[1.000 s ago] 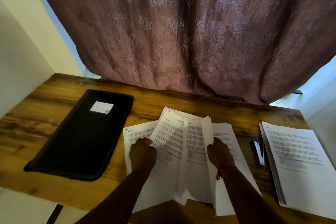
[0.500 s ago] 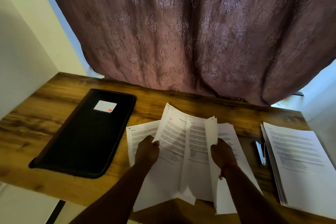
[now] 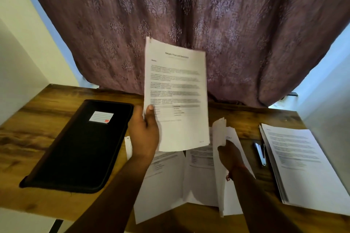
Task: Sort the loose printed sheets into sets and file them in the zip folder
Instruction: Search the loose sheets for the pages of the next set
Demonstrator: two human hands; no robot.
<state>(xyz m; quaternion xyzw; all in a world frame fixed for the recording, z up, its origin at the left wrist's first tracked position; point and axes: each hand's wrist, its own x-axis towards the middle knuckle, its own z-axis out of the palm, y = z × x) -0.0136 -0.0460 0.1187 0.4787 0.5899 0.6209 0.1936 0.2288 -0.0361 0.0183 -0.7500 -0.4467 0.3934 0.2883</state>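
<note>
Your left hand held a printed sheet upright above the desk, thumb pressed on its lower left corner and fingers curled behind it, so the page faced you with its heading and paragraphs showing, though too blurred to read. Left of that hand, the black zip folder lay flat and closed on the wooden desk, a small white label near its far end. Below and to the right of that hand, more loose sheets lay spread and overlapping on the desk. Your right hand rested among them, fingers curled round the edge of a few pages it had lifted on end. Just right of that hand lay a small stapler, and beyond it a neat stack of printed pages.

You appeared to be in the sorting step, checking a page to decide which set it belonged to; nothing was filed yet. The next move likely called for matching this sheet to its set and laying it square on the right pile.
</note>
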